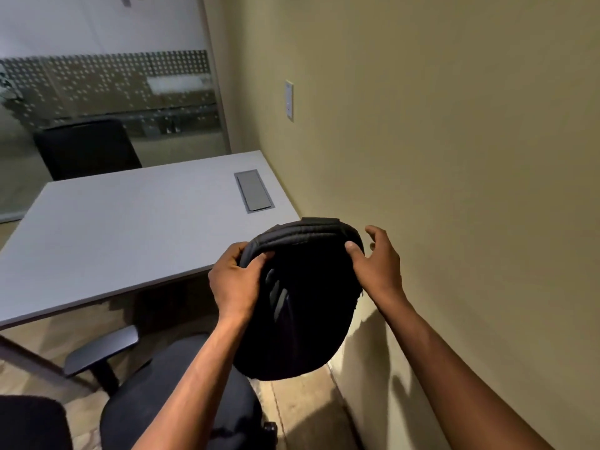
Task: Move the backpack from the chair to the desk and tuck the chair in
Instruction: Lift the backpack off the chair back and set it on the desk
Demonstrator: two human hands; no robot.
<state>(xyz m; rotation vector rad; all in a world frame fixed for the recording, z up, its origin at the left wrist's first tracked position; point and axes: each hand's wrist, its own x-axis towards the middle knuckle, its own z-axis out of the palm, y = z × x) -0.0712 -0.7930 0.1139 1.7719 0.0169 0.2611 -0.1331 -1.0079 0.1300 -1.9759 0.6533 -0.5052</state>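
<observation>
Beige wall (454, 157) runs along the right side of a small office, with the pale grey desk (113, 228) pushed against it and frosted, dot-patterned glass (107, 86) closing off the far end.

Both hands hold the backpack (302, 306) in the air, above the seat of the near chair (181, 394) and just short of the desk's near right corner. Its long axis runs roughly up and down, tilted slightly so the top end leans away toward the desk and the rounded bottom hangs toward the chair seat. The left hand (233, 280) is clamped on the top left edge, thumb over the padded rim and fingers wrapped behind. The right hand (376, 264) grips the top right edge with the thumb pressed on the front, the other fingers spread loosely behind it, close to the wall.

Desk space is bare from the near edge to the far edge, except for a grey cable hatch (255, 191) set flush near the right edge. A second black chair (87, 147) stands at the far side. The near chair's armrest (100, 349) sits just clear of the desk's near edge, and the seat is out from under it.

The backpack is black, soft fabric, with ridged padded seams across the top and three slanted grey stripes on the face.
</observation>
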